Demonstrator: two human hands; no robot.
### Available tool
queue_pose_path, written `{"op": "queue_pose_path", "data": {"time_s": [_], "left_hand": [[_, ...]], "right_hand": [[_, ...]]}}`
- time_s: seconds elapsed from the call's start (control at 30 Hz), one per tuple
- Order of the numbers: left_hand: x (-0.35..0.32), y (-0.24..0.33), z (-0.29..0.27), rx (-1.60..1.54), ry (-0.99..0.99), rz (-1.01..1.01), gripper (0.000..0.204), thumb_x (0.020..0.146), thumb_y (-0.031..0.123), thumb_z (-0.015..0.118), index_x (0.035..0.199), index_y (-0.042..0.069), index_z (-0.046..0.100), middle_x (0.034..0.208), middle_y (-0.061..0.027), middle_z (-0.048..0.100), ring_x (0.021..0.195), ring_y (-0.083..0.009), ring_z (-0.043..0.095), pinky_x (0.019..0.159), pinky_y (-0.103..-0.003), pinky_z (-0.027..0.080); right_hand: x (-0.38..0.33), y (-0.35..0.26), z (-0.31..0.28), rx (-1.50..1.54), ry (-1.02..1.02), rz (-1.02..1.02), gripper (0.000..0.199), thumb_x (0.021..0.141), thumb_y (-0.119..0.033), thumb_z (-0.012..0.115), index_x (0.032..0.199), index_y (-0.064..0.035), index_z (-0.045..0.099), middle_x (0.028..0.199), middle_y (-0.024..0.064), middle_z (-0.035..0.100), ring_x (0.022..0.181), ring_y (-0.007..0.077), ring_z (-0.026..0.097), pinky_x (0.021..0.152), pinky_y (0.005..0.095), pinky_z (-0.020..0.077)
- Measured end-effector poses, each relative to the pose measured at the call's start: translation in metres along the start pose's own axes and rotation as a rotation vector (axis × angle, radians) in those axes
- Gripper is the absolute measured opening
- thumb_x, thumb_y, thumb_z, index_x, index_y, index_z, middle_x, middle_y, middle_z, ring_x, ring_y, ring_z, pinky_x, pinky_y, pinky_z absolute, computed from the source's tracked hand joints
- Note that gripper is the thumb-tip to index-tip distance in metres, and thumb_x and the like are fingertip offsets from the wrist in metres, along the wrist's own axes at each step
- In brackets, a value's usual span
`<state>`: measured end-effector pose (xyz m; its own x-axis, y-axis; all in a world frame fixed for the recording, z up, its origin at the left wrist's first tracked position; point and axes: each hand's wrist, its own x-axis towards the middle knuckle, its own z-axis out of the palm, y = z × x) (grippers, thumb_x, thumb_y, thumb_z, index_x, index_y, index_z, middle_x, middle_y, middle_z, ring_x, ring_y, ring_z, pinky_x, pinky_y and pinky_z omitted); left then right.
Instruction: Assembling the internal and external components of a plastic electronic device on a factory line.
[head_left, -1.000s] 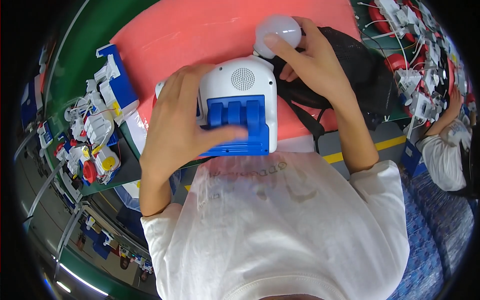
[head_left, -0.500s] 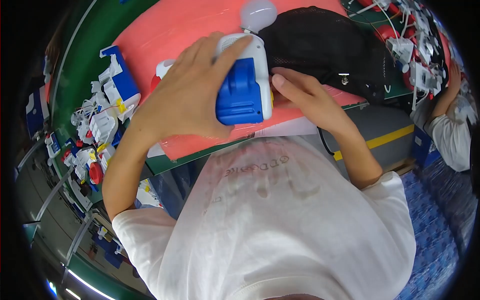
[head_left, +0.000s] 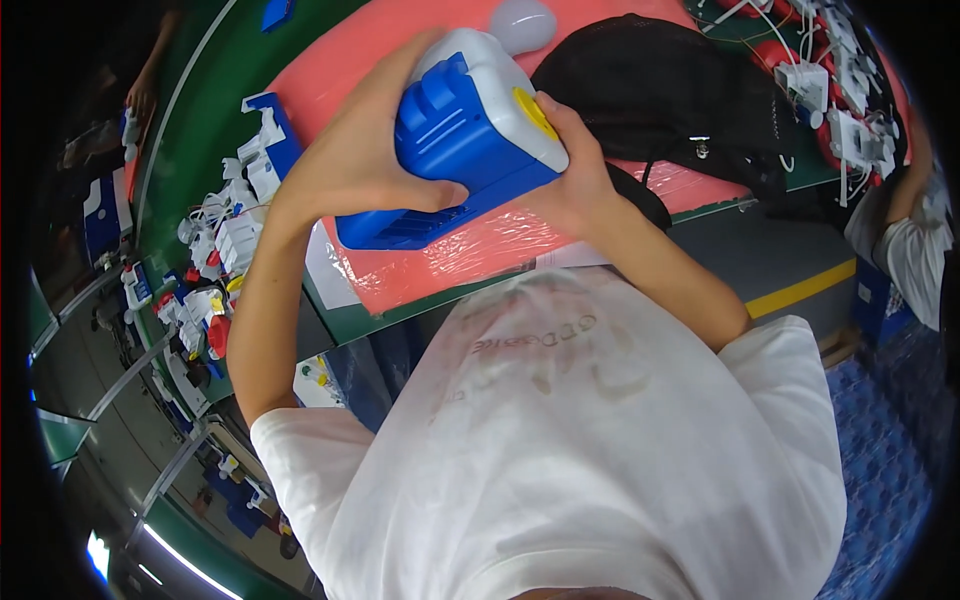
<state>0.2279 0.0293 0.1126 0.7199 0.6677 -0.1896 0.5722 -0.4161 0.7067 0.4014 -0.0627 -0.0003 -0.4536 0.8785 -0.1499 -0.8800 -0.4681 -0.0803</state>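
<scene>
A blue-and-white plastic box-shaped device [head_left: 470, 150] is tilted between my two hands above a pink sheet [head_left: 400, 285]. Its ribbed blue side faces me, and a round yellow part [head_left: 536, 114] sits on its white end. My left hand [head_left: 350, 150] wraps round its left side, the thumb pressed along the lower blue face. My right hand [head_left: 578, 185] supports the right end from below, with its fingertips by the yellow part; its other fingers are partly hidden under the device. Just beyond lies a white bulb-shaped piece [head_left: 523, 25].
A black mesh bag [head_left: 660, 90] lies on the right of the pink sheet. White and red plastic parts with wires [head_left: 840, 120] are heaped at the far right, more parts [head_left: 235, 235] at the left on the green table [head_left: 215, 120]. Another person's arm [head_left: 905, 180] shows at the right edge.
The device has turned and tipped, showing its blue side and yellow part more fully. My right hand has come in under its right end; my left thumb now lies across the blue face.
</scene>
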Motion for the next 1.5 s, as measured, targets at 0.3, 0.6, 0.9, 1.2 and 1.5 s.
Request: {"op": "queue_pose_path", "data": {"time_s": [0.3,0.6,0.9,1.2,1.5], "left_hand": [[-0.018,0.018,0.022,0.284,0.193,0.050,0.105,0.050,0.030,0.086,0.135,0.000,0.033,0.123,-0.0253,0.046,0.113,-0.0405,0.047,0.094,-0.043,0.042],[-0.048,0.018,0.037,0.303,0.300,-0.056,0.076,0.054,0.018,0.082,0.119,-0.002,0.047,0.099,-0.0169,0.054,0.091,-0.0346,0.054,0.077,-0.040,0.047],[-0.043,0.013,0.033,0.276,0.337,0.030,0.076,0.052,0.024,0.080,0.117,0.001,0.050,0.092,-0.0205,0.056,0.085,-0.0366,0.056,0.075,-0.041,0.047],[-0.045,0.015,0.033,0.246,0.352,-0.021,0.077,0.050,0.023,0.081,0.117,0.000,0.050,0.090,-0.0189,0.056,0.080,-0.0347,0.056,0.074,-0.040,0.047],[-0.046,0.020,0.024,0.285,0.406,-0.063,0.078,0.049,0.022,0.082,0.117,-0.002,0.050,0.092,-0.0186,0.057,0.080,-0.0319,0.058,0.071,-0.038,0.049]], "right_hand": [[-0.018,-0.001,-0.009,-1.019,0.149,-0.420,0.104,0.060,0.000,0.083,0.143,-0.0054,0.021,0.133,0.0115,0.043,0.119,0.0200,0.046,0.098,0.0339,0.0411],[-0.017,-0.002,-0.014,-1.161,0.117,-0.466,0.109,0.057,0.001,0.085,0.144,-0.0038,0.020,0.134,0.0129,0.042,0.119,0.0195,0.046,0.098,0.0330,0.0422],[-0.016,-0.002,-0.015,-1.242,0.069,-0.534,0.109,0.057,-0.001,0.086,0.144,-0.0014,0.021,0.136,0.0133,0.042,0.120,0.0187,0.045,0.100,0.0325,0.0389],[-0.022,0.002,-0.012,-1.046,0.096,-0.469,0.099,0.063,0.010,0.077,0.143,-0.0014,0.020,0.134,0.0141,0.042,0.114,0.0190,0.050,0.085,0.0310,0.0524],[-0.017,0.001,-0.011,-0.827,0.107,-0.433,0.092,0.065,0.016,0.072,0.142,-0.0021,0.024,0.133,0.0128,0.042,0.115,0.0196,0.049,0.089,0.0327,0.0509]]}}
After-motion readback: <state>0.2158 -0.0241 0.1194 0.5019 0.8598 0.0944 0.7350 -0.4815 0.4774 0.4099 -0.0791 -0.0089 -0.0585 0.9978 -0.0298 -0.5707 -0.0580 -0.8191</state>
